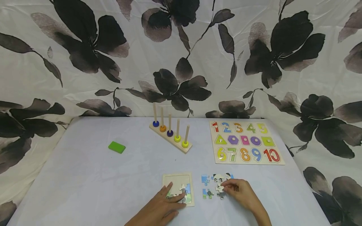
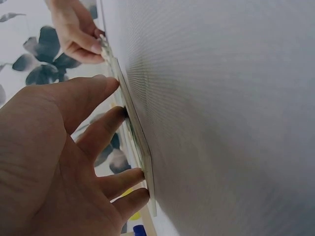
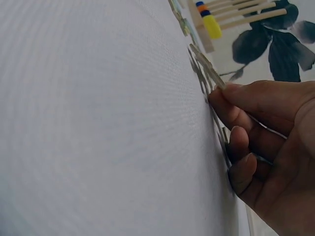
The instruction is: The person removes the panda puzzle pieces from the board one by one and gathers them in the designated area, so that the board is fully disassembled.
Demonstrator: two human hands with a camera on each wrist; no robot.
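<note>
We had the left hand (image 1: 162, 205) spread wide, fingers apart, fingertips on the square wooden jigsaw tray (image 1: 172, 180). We saw fitted jigsaw pieces (image 1: 188, 190) at the tray's 3 to 7 o'clock side, partly hidden by the fingers; the upper left was bare wood.

We logged the right hand (image 1: 240, 191) at the tray's 3 o'clock, narrow, thumb and index pinching a white-and-dark jigsaw piece (image 1: 219, 189), which sat tilted in the right wrist view. Around it lay loose pieces: a blue piece (image 1: 205, 179) at its 10 o'clock, a panda-face piece (image 1: 218, 178) at 12, a green-and-blue piece (image 1: 207, 193) at 8. We couldn't tell whether the pinched piece touched its neighbours.

Rest, from the tray: we noted a five-peg stacking stand (image 1: 173, 141) with one ring per peg at 12 o'clock, a number-and-shape puzzle board (image 1: 250, 163) at 2, a green rectangular block (image 1: 117, 147) at 10.
</note>
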